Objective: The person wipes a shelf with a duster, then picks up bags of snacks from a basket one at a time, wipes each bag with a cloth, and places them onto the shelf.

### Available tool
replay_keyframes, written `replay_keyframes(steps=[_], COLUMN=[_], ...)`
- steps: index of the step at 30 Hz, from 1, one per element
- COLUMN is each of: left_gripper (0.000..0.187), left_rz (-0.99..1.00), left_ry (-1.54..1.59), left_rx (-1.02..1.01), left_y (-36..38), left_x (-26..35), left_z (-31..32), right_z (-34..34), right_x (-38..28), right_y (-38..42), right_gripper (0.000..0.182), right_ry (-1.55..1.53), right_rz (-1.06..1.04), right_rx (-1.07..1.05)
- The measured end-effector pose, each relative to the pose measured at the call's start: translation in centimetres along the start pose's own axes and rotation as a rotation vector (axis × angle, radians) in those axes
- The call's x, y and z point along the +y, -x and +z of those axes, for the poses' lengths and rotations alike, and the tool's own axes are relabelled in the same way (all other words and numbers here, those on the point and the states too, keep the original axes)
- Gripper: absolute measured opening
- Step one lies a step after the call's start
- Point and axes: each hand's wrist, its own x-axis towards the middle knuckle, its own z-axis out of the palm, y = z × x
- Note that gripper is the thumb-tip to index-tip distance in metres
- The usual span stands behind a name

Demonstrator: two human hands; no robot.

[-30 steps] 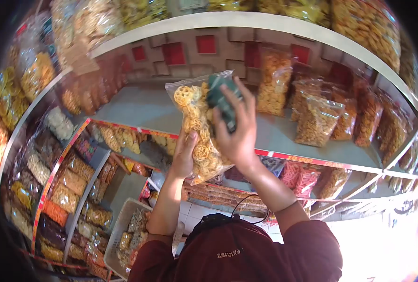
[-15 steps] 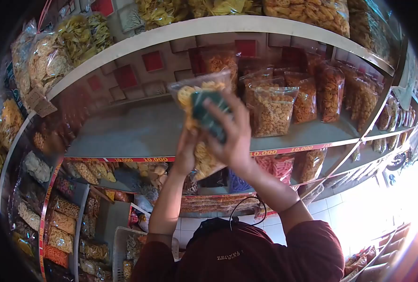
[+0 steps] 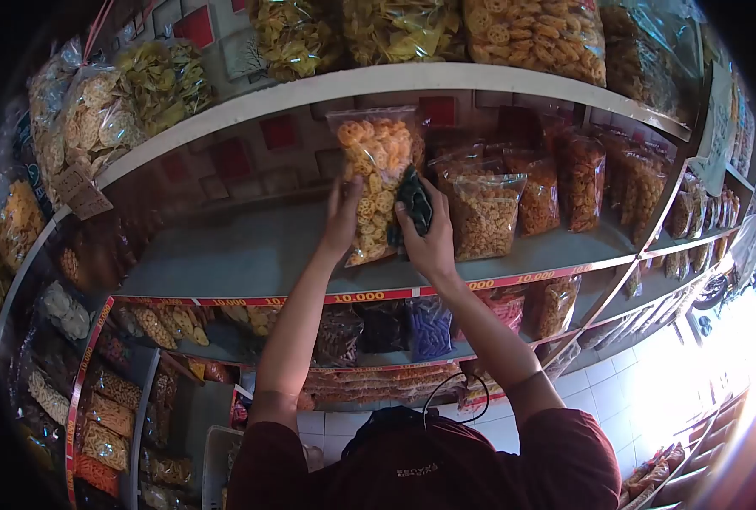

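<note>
Snack bag (image 3: 376, 174) of ring-shaped crackers stood upright on the grey shelf (image 3: 250, 255), touching the next cracker bag (image 3: 483, 212). My left hand (image 3: 341, 217) clasped its left edge; my right hand (image 3: 426, 234) pressed its right side, fingers also curled round a dark green cloth (image 3: 414, 200). Seating the base flat before letting go seemed wise. Red shelf strip (image 3: 369, 297) below read "10.000".

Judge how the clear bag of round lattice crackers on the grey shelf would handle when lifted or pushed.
The bag of crackers probably feels light, being mostly airy rings. Its thin clear film likely flexes and slips. Standing tall between both hands, it may tip, and the crackers look brittle.
</note>
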Motion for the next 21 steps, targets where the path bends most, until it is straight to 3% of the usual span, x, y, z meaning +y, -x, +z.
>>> replay_keyframes(steps=[2,3,6,7,10,13,16,21], left_gripper=[0.066,0.061,0.059,0.057,0.056,0.055,0.052,0.050], left_rz=[0.049,0.164,0.054,0.145,0.186,0.042,0.103,0.073], left_ry=[-0.203,-0.292,-0.257,-0.289,-0.292,-0.327,-0.406,-0.378], left_rx=[-0.053,-0.032,-0.050,0.062,0.122,0.028,0.046,0.000], left_y=[-0.8,-1.5,-1.7,-1.2,-1.3,-1.5,-1.5,-0.7], left_x=[-0.4,-1.9,-3.1,-2.8,-4.4,-5.9,-7.1,-4.6], left_z=[0.2,-0.1,0.2,1.1,1.0,0.5,0.6,0.9], right_z=[0.0,0.1,0.6,0.6,0.2,0.1,0.0,0.2], right_x=[0.8,1.3,2.4,2.4,2.0,2.2,4.1,4.2], right_y=[-0.4,-0.4,0.5,0.6,0.6,0.8,0.6,-0.3], right_gripper=[0.058,0.058,0.058,0.058,0.058,0.057,0.056,0.063], right_ry=[0.024,0.054,0.046,0.047,0.047,0.083,0.053,0.033], right_rz=[0.008,-0.005,0.037,0.068,0.058,0.098,0.152,0.054], right_rx=[0.037,0.055,0.090,0.088,0.106,0.122,0.102,0.063])
